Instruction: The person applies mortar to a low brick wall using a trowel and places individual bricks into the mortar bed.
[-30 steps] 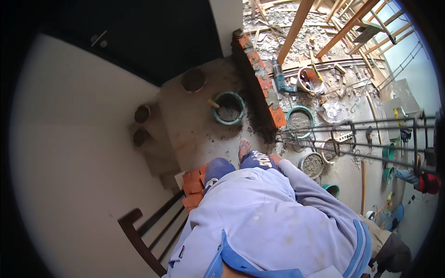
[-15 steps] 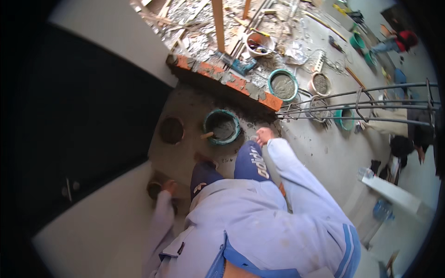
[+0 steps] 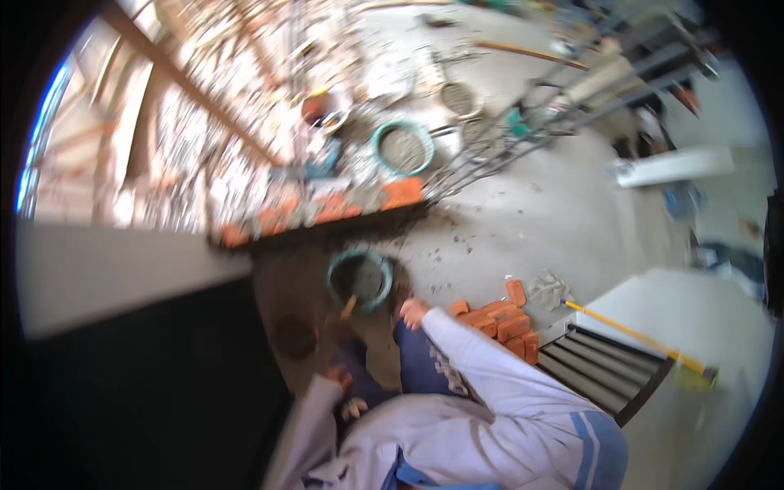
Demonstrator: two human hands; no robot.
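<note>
My right hand [image 3: 412, 313] rests by my right knee, its fingers curled in, and I see nothing in it. Beside my left knee is my left hand [image 3: 337, 378], too smeared by motion to make out its fingers. Ahead of my knees on the floor stands a teal-rimmed tub [image 3: 330, 282] with wet grey mortar [image 3: 365, 278] inside. A light wooden handle [image 3: 349, 307] sticks out over its near rim; what it belongs to is hidden. A dark round bucket [image 3: 294, 336] sits to the left of the tub, its contents unclear.
A low brick wall [image 3: 327, 206] crosses just beyond the tub, with a steel rebar cage [image 3: 523, 135] at its right end. Behind it stands another mortar tub [image 3: 403, 149]. Stacked bricks [image 3: 510, 327], a slatted rack [image 3: 604, 371] and a yellow pole [image 3: 621, 327] lie at right.
My view has turned, bringing the brick stack and slatted rack into sight. My left hand has come in from a dark round container on the left to beside my knee. My right hand stays near the right knee.
</note>
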